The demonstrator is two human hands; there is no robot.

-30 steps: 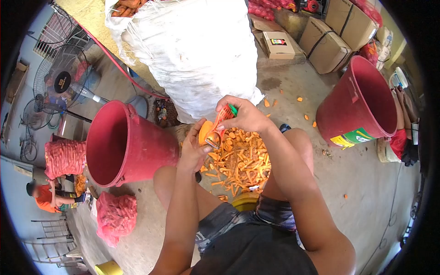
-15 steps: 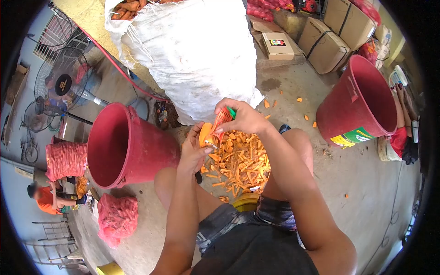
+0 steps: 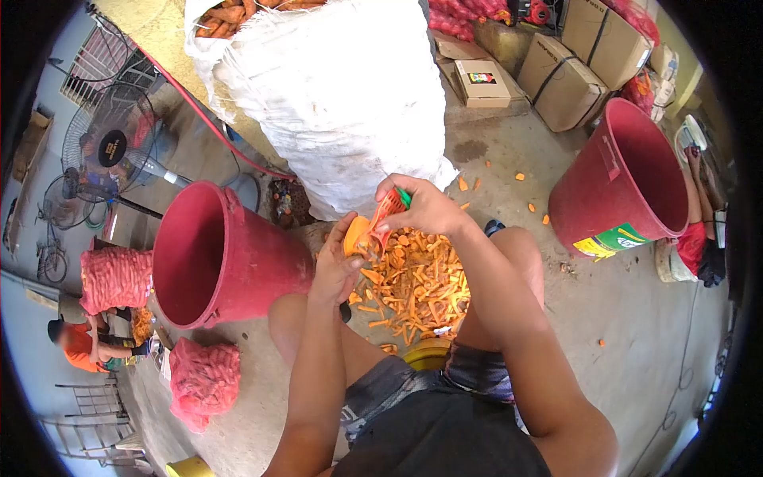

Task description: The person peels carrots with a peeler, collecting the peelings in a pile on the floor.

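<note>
Wrapped around a bright orange piece of carrot, my left hand is closed near the centre of the head view. My right hand grips a peeler with a red-orange slotted handle and a green part. The peeler's blade end is against or very close to the carrot; my fingers partly hide the contact. Below both hands, a heap of orange peelings and pieces lies between my legs, beside the rim of a yellow container.
A large white sack of carrots stands ahead. Red bins flank me, left and right. Red net bags and a fan are leftward, with a seated person. Cardboard boxes stand far right.
Both hands stay together at almost the same spot. The carrot and peeler have shifted and turned slightly against each other. The whole view has dropped a little.
</note>
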